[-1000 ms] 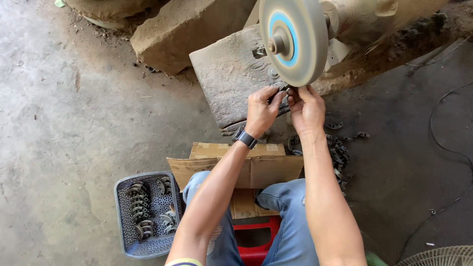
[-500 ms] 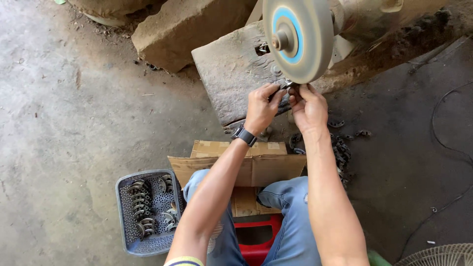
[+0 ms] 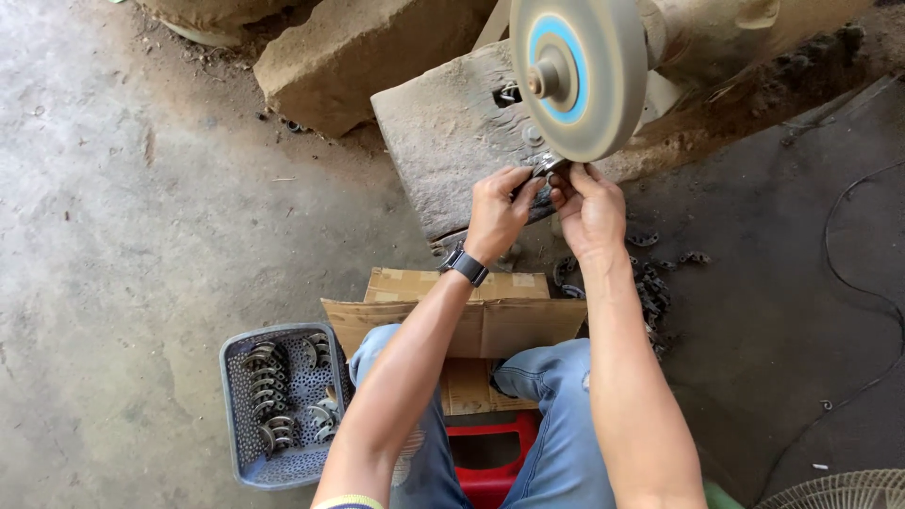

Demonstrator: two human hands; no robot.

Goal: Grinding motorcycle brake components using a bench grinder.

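While a person sits on a low red stool (image 3: 490, 462) and looks down from a head camera, the widest thing in view is the concrete floor (image 3: 123, 217), pale and dusty on the left, darker and oil-stained on the right. Rough stone blocks (image 3: 349, 57) lie at the top. A weathered block (image 3: 443, 141) carries a grinder whose broad grey buffing wheel (image 3: 580, 75), with a blue ring round its hub, faces the viewer. Flattened cardboard (image 3: 490, 316) lies across the knees of the blue jeans. To the left stands a grey perforated plastic basket (image 3: 247, 443) holding curved metal half-rings. More dark metal pieces (image 3: 650, 283) are scattered on the floor to the right. A thin cable (image 3: 872, 283) snakes along the right, and a wire fan guard shows in the bottom corner.

Both hands meet just under the wheel. The left hand (image 3: 495, 212), with a black watch at the wrist, and the right hand (image 3: 592, 209) have their fingers pinched together on a small metal part (image 3: 547, 168), pressed against the wheel's lower edge. The part seems stiff, light and hard, likely slick and warm from polishing, so a firm grip at both ends, well clear of the wheel, looks the safest hold.
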